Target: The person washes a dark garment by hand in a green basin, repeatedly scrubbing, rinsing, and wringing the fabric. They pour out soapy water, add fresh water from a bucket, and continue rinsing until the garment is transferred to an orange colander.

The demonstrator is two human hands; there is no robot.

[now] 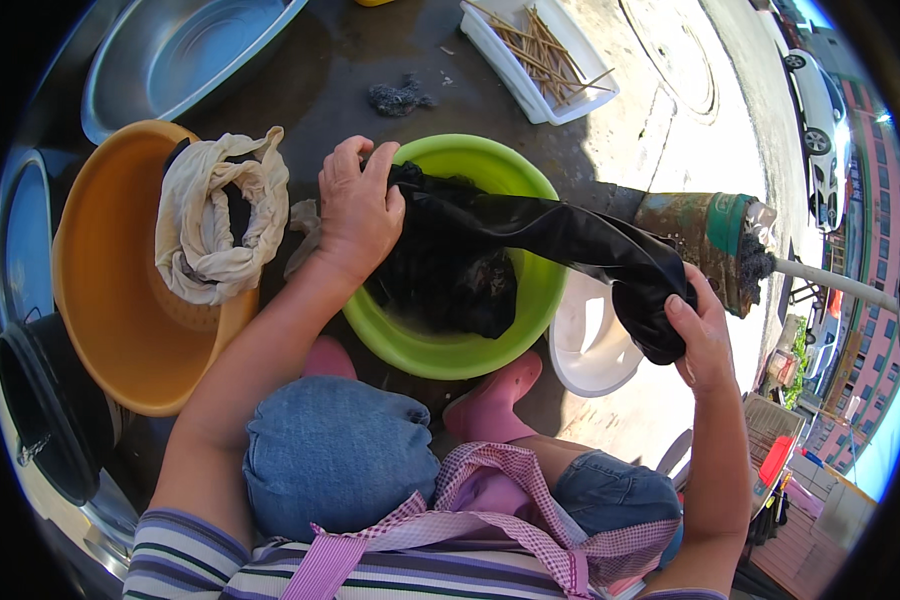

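Over the green basin we go, and one long black cloth stretches right across it, its far end hanging past the basin's right rim! Two hands on it: the left hand, at the basin's upper left rim, is closed on the near end, and the right hand, well out to the basin's right, is clamped round the other end, thumb on top. Down inside the basin sits a dark, bunched heap of fabric; whether it's one piece with the stretched length, I can't tell.

Now count the containers, eight plain to see, the green basin included! Left of it, one orange basin, with one beige cloth looped in a ring over its near side. Farther left, one pale metal basin and, lower down, one black tub. Up and left, one big metal basin. Above and right of the green basin, one white tray loaded with thin sticks, too tangled to number. Just beside its lower right, one white basin; farther right, one rusty bucket with a green band. Below the green basin, two pink shoes; above it, one dark wad on the ground.
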